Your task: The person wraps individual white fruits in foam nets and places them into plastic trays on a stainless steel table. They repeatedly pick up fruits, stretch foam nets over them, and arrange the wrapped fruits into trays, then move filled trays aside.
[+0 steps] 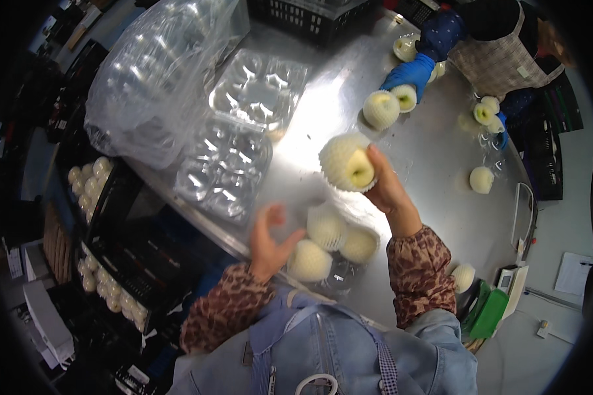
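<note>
My right hand grips a round pale-yellow fruit in a white foam net, held above the metal table. The fruit's stem hollow faces up through the open end of the net. Blurred and holding nothing, my left hand has its fingers spread. Just right of it sit three netted fruits close together in a clear plastic tray. Part of that tray shows at the lower right of the group; the fruits cover the rest.
Clear moulded trays and a large plastic bag lie left on the steel table. Opposite, a person's blue-gloved hand touches netted fruits. Black crates of fruit stand below left. A scale is at right.
</note>
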Available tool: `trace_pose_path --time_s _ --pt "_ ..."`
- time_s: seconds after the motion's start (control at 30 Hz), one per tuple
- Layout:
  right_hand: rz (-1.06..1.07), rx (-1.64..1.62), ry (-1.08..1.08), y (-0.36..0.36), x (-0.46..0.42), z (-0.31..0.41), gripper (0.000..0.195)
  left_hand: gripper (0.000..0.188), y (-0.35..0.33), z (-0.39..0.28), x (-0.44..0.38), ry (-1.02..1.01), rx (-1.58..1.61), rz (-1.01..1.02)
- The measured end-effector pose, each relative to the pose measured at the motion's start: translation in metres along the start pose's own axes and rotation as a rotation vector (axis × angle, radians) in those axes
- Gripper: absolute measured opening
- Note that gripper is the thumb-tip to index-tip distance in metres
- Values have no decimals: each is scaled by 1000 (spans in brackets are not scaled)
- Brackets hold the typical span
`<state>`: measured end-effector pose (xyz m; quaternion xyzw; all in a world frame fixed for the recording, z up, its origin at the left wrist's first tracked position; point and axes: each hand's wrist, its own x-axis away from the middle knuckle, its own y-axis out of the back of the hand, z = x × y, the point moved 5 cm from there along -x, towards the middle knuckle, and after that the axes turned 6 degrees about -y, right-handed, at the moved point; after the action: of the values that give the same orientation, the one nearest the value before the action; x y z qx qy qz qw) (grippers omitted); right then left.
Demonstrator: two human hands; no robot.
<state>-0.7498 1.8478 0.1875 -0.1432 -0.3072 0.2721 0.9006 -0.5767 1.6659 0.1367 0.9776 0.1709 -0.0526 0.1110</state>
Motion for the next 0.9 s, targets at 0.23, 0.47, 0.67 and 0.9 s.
trace_pose_path --time_s 0.23,0.47,0.67,0.9 --pt "-153 829 -34 -45 88 -32 68 68 -38 -55 -10 335 774 259" --pt "-212 1246 780 -81 134 -56 97 49 -42 -59 36 674 1026 199" --pt "-111 896 776 -65 145 -93 103 66 -33 -67 45 586 695 515" --pt "-165 1114 831 -58 163 -107 105 63 -45 -79 57 413 747 571"
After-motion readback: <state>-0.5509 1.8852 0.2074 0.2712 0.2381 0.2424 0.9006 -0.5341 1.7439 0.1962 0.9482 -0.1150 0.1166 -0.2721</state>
